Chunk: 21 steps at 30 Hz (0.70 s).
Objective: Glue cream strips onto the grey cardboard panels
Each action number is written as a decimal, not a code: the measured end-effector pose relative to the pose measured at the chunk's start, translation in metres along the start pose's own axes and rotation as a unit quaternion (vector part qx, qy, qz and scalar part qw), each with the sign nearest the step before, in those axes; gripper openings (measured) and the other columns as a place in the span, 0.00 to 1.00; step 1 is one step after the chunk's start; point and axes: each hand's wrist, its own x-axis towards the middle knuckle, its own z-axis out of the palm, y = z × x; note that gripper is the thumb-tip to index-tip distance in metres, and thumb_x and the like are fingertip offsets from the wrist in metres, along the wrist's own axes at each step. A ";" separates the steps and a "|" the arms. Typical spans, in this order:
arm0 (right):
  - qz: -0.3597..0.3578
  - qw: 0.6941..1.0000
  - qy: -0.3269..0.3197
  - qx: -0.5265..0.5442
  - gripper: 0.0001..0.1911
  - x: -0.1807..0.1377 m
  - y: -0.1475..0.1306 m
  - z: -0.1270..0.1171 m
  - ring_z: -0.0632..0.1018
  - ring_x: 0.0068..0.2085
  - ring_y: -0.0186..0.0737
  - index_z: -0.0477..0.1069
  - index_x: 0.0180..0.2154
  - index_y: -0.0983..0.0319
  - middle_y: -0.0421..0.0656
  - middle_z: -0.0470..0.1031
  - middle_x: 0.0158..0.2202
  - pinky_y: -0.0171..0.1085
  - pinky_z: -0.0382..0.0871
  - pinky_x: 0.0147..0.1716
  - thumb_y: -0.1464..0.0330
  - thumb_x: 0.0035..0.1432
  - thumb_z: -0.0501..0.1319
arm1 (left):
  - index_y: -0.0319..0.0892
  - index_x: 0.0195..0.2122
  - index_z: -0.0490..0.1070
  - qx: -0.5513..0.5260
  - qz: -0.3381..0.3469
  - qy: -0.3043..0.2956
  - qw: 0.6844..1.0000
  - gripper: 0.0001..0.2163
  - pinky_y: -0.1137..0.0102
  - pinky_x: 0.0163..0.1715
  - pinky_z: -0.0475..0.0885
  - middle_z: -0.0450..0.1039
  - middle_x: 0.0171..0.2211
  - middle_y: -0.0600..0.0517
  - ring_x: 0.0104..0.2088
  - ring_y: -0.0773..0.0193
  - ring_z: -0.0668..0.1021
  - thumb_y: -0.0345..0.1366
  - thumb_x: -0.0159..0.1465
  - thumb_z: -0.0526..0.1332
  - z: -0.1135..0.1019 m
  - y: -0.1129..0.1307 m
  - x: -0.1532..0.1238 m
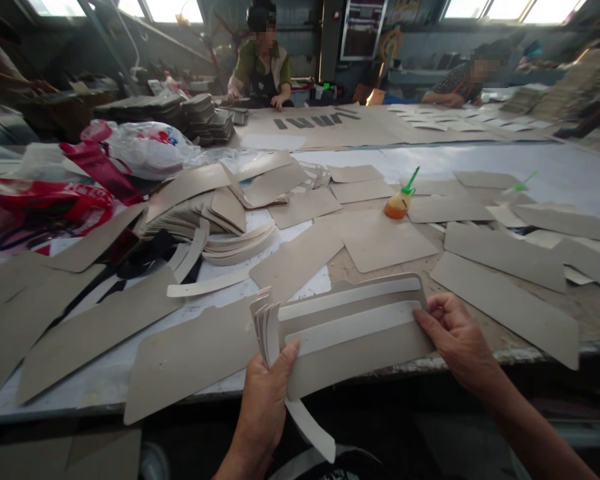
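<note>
Between my two hands, over the table's front edge, is a grey-beige flat panel [355, 353] with rounded corners. Two pale strips [355, 327] lie lengthwise along its face. My left hand [267, 390] grips the panel's left end, thumb on the front, and also holds a bunch of curved pale strips [266, 327]. One end of a strip [313, 430] hangs below that hand. At the panel's right end, my right hand [453, 333] pinches the edge, its thumb near the end of the lower strip. The fingers behind the panel are hidden.
Loose panels [510, 310] cover much of the table, some overhanging its front edge. A squeeze bottle [399, 202] with orange liquid and a green nozzle stands among them. Stacked curved strips [240, 245] and plastic bags [145, 150] lie left. Co-workers [265, 60] sit across the table.
</note>
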 end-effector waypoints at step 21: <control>-0.050 0.910 -0.041 -0.410 0.18 0.024 0.058 -0.007 0.76 0.33 0.47 0.67 0.35 0.59 0.46 0.74 0.33 0.44 0.67 0.33 0.52 0.56 0.52 | 0.37 0.50 0.67 0.533 0.393 0.019 0.749 0.19 0.67 0.42 0.74 0.73 0.39 0.43 0.42 0.61 0.77 0.26 0.59 0.47 -0.024 -0.033 0.022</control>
